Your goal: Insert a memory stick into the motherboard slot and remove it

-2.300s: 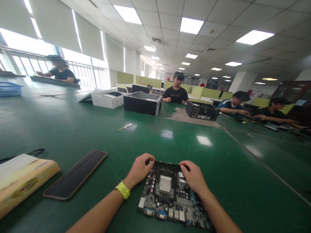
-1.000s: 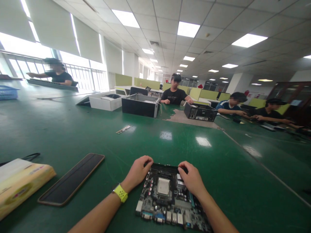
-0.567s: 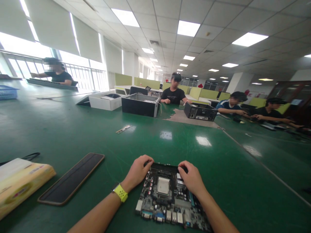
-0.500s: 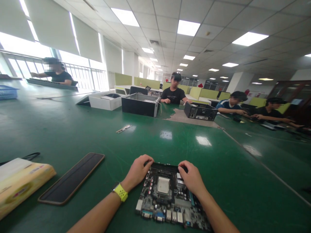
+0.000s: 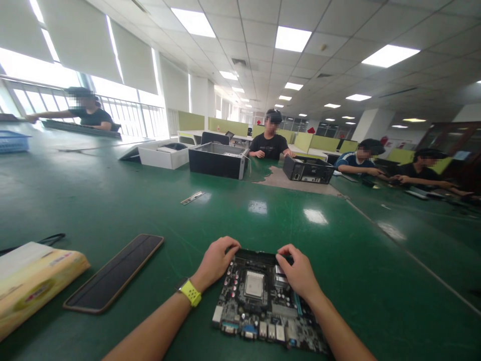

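A motherboard [image 5: 270, 313] lies flat on the green table in front of me, its port side turned towards me. A square silver processor [image 5: 254, 285] sits in its socket. My left hand [image 5: 218, 258], with a yellow-strapped watch [image 5: 191, 292] on the wrist, grips the board's far left corner between thumb and curled fingers. At the far right corner, my right hand [image 5: 298, 271] also pinches the edge, beside the silver blocks. Between both hands runs a long black slot strip [image 5: 259, 256] along the far edge. My fingertips are partly hidden.
To the left lie a phone [image 5: 114, 273] and a yellow tissue pack [image 5: 39, 288]. A memory stick [image 5: 193, 198] rests further off. Beyond stand a white box [image 5: 163, 156], an open computer case [image 5: 216, 163] and another case [image 5: 308, 170] under a person's hand. Several people sit around the table [image 5: 150, 200].
Both hands stay at the motherboard's far corners, with hardly any motion. The view has shifted slightly. At the far left, a person's arm reaches further out.
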A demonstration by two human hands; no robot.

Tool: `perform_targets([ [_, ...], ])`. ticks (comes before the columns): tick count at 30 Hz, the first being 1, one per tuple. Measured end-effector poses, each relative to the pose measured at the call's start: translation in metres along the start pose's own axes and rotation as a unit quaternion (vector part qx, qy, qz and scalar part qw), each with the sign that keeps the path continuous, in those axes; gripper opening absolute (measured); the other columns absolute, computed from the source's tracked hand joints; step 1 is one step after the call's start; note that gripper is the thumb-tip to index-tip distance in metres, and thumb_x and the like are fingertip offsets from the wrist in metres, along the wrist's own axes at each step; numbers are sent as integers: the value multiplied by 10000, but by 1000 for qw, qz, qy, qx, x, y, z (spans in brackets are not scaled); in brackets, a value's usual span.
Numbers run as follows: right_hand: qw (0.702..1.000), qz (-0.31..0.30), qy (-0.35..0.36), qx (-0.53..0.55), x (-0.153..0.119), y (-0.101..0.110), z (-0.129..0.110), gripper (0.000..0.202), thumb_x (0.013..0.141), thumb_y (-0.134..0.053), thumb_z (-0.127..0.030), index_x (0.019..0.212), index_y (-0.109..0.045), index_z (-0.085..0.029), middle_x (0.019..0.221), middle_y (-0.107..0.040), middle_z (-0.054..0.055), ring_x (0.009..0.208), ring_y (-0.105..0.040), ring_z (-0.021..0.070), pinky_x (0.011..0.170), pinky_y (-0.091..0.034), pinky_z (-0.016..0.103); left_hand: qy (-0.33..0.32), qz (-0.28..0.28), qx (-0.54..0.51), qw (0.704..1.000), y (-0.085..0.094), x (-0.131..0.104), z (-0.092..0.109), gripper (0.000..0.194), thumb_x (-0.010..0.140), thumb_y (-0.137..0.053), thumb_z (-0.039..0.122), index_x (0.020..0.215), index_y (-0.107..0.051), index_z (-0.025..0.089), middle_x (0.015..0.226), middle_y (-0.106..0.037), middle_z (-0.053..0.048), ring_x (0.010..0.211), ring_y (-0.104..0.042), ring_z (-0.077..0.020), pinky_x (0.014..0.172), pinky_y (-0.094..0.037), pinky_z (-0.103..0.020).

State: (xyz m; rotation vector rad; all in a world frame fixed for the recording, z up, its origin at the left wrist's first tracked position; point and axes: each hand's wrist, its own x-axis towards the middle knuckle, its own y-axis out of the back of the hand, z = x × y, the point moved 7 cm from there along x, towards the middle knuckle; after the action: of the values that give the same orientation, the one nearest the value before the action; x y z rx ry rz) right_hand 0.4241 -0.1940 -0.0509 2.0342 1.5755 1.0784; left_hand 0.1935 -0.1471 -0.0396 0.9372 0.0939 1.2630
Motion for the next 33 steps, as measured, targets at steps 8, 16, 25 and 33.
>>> perform_targets([
  [8, 1000, -12, 14, 10, -1, 2, -7, 217, 834, -481, -327, 825, -658, -202, 871, -672, 41, 861, -581, 205, 804, -408, 309, 11, -1, 11, 1000, 2, 1, 0, 191, 845, -482, 269, 825, -653, 188, 882, -672, -49, 860, -590, -195, 824, -445, -319],
  [16, 999, -6, 24, 22, -1, 4, -10, 213, 822, -496, -316, 846, -675, -202, 886, -684, 46, 877, -588, 210, 813, -415, 312, 9, -9, 9, 1000, 2, -1, 1, 165, 833, -473, 239, 816, -628, 185, 869, -652, -46, 841, -579, -188, 805, -451, -315],
  [25, 1000, -1, 27, 13, -1, 4, -14, 207, 820, -493, -312, 739, -647, -200, 817, -680, 40, 818, -588, 201, 783, -412, 296, 26, -13, 21, 999, 0, -2, -3, 155, 777, -480, 151, 827, -623, 181, 880, -649, -42, 860, -580, -188, 807, -445, -310],
  [33, 999, -13, 32, 16, -1, 5, -16, 247, 832, -473, -323, 745, -670, -201, 841, -689, 55, 844, -594, 214, 802, -415, 314, 26, -10, 22, 999, 1, -2, -2, 158, 773, -471, 151, 811, -622, 178, 878, -651, -43, 849, -582, -185, 801, -449, -304],
])
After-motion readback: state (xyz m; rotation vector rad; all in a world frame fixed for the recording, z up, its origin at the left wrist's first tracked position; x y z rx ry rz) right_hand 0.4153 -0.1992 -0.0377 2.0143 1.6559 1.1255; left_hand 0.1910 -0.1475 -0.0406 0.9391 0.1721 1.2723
